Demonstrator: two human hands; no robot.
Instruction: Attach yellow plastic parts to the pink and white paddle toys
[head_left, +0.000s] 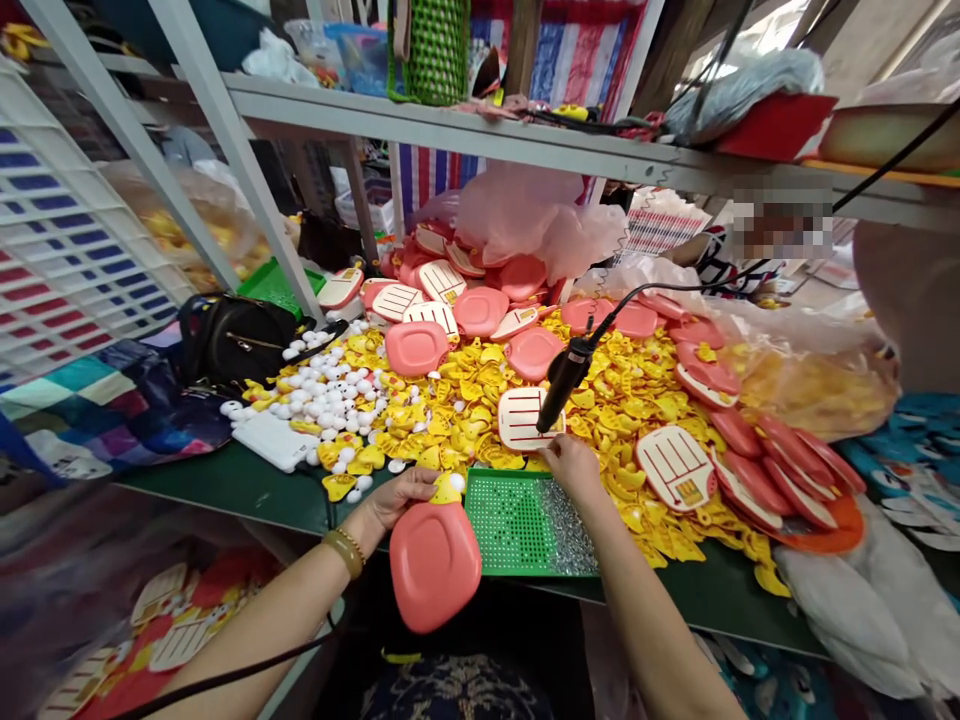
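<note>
My left hand point(396, 500) is closed on the top of a pink plastic toy shell point(434, 562) with a yellow piece and a white ball at its neck point(448, 487). It hangs over the table's front edge, left of a green perforated tray point(510, 522) holding small metal screws point(568, 525). My right hand point(574, 463) grips a black electric screwdriver point(564, 380) on a coiled cable, its tip by a white ribbed shell point(521, 418).
Yellow plastic pieces point(450, 400), white balls point(326, 395) and pink shells point(480, 310) cover the green table point(240, 485). More shells stack at the right point(772, 460). A black bag point(236, 340) sits left. A metal shelf point(525, 140) runs overhead. Another person's arm point(720, 255) shows behind.
</note>
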